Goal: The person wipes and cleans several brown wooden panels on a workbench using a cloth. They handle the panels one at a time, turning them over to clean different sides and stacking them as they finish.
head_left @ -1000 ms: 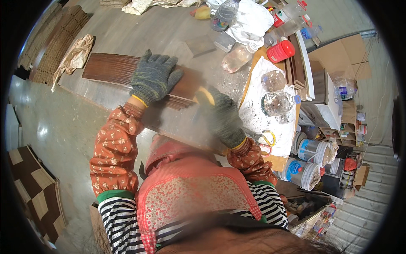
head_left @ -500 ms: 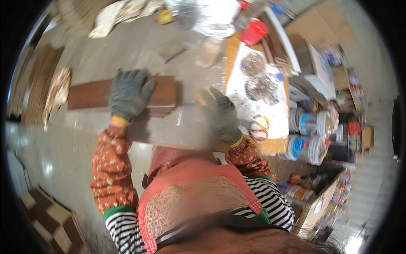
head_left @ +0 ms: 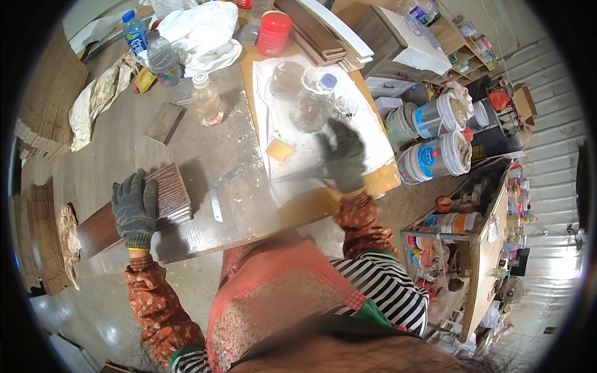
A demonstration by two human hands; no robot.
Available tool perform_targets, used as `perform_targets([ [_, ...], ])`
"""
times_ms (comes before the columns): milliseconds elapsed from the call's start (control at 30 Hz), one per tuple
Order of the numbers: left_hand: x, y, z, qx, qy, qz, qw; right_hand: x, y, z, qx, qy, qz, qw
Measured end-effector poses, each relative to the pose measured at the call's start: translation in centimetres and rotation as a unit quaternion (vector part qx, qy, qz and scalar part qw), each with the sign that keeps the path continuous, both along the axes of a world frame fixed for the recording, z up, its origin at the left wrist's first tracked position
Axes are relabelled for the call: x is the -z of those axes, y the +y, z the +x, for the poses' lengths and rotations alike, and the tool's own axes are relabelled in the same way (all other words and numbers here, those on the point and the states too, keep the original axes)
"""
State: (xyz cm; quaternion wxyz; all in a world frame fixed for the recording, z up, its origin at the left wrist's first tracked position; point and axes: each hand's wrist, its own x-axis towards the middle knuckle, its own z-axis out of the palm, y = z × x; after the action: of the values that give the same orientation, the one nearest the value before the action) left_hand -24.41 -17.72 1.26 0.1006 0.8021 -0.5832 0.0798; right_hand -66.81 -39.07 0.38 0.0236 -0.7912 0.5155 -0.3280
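Note:
My left hand (head_left: 135, 208), in a dark grey knitted glove, lies with fingers stretched over a stack of dark brown wooden planks (head_left: 99, 231). The planks' ridged ends face right. Over a stained white sheet (head_left: 367, 155), my right hand (head_left: 343, 155), gloved alike, is smeared by motion; whether it holds anything cannot be told. A blurred dark streak runs left from it. On the sheet, a yellow sponge (head_left: 280, 150) lies left of this hand, apart from it. Just beyond the fingers is a clear plastic bottle (head_left: 310, 110). A thin metal strip (head_left: 217, 208) rests between the hands.
A clear bottle (head_left: 208, 99) and a dark block (head_left: 165, 122) stand farther back on the table. Behind them are a red-lidded jar (head_left: 274, 32) and white plastic bags (head_left: 196, 37). Paint buckets (head_left: 443, 154) stand to the right. Stacked boards (head_left: 46, 81) line the left side.
The view has swung to the right. My right hand has moved from the bare tabletop onto the white sheet, and the yellow sponge at its fingertips now lies there. My left hand stays on the planks.

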Motion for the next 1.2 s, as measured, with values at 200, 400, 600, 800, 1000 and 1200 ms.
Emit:
perform_targets([
  [200,-0.4,-0.1,-0.2,0.002,0.001,0.000,1.000,-0.2,-9.6,-6.0,0.041,0.278,0.065,0.957],
  [400,-0.5,0.1,-0.1,0.000,-0.013,-0.008,1.000,1.5,-13.5,-6.4,-0.009,0.298,-0.006,0.955],
  [600,-0.5,-0.1,-0.2,-0.009,-0.008,0.004,1.000,1.8,-16.5,-5.0,-0.036,0.361,-0.049,0.931],
  [800,-0.9,-0.1,-0.5,0.002,-0.004,-0.011,1.000,-0.3,-15.3,-4.9,-0.006,0.391,-0.120,0.913],
  [1000,-0.9,0.1,-0.9,-0.026,0.016,-0.017,0.999,-9.2,-4.2,-4.3,-0.124,0.090,-0.020,0.988],
  [1200,-1.1,-0.1,-1.1,-0.015,0.009,-0.033,0.999,-4.0,5.0,7.7,-0.523,-0.046,0.015,0.851],
])
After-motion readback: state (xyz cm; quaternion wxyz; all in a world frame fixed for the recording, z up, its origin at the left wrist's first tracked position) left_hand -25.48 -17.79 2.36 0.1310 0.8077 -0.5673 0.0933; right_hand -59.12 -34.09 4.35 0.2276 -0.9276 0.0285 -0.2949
